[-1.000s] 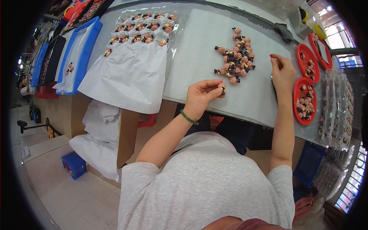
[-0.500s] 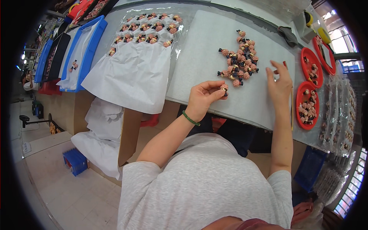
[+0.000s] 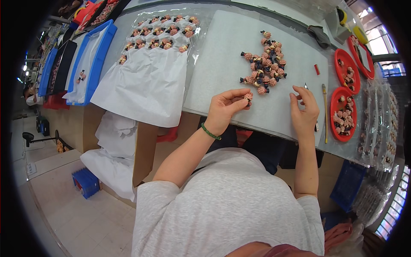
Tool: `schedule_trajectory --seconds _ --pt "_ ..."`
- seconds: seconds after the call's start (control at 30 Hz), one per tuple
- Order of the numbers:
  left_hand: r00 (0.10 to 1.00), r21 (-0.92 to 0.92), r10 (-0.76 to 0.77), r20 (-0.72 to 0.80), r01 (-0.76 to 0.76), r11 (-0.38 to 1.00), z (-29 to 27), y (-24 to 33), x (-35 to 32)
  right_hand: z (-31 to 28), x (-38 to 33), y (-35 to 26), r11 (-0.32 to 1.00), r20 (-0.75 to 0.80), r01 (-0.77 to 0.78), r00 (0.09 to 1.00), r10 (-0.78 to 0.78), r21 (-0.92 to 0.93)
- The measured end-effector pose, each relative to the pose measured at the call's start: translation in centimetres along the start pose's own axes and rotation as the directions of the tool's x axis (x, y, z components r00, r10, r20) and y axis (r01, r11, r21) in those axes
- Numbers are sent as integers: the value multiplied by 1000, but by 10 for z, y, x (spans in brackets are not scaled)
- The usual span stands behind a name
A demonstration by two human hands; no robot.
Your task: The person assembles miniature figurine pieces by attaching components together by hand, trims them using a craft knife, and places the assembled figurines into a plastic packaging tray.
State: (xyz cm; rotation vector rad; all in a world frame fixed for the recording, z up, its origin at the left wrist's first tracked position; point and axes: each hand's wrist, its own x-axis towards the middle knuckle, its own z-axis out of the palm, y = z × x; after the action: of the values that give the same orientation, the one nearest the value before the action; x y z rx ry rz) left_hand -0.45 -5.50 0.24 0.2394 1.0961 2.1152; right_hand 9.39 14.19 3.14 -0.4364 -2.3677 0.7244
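My left hand (image 3: pixel 222 112) pinches a small figurine (image 3: pixel 248 97) with a pink knobbly top between thumb and fingertips, at the near edge of the white mat (image 3: pixel 214 64). Just beyond it lies a loose heap of like figurines (image 3: pixel 266 64), pink with black and cream parts. To the right, over the mat, my right hand (image 3: pixel 305 115) has curved fingers apart from the thumb, and nothing shows between them. A small dark pointed tip (image 3: pixel 306 85) shows just beyond its fingers; what it belongs to is hidden by the hand.
A thin yellowish stick (image 3: pixel 325 113) and a short red piece (image 3: pixel 317 69) lie at right. Red dishes (image 3: pixel 343 133) of figurines stand beyond. At left are rows of figurines (image 3: pixel 158 31) on white paper (image 3: pixel 141 85), and a blue tray (image 3: pixel 97 64). A cardboard box (image 3: pixel 145 147) sits below.
My right hand has moved left and nearer, uncovering the short red piece and the stick. My left hand keeps its pinch on the figurine, nearly in place. The view has shifted slightly.
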Motion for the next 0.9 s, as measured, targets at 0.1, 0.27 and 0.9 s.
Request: schedule_trajectory --seconds 0.1,0.27,0.9 --pt "1000 -7 -23 16 23 1000 0 2 0 -3 -5 0 998 -12 -58 998 58 5" --pt "999 11 -5 41 5 1000 2 2 -1 -1 -11 -7 997 8 -64 998 64 45" --pt "1000 34 18 21 -18 999 1 -2 0 21 -16 -37 959 171 -28 985 -21 280"
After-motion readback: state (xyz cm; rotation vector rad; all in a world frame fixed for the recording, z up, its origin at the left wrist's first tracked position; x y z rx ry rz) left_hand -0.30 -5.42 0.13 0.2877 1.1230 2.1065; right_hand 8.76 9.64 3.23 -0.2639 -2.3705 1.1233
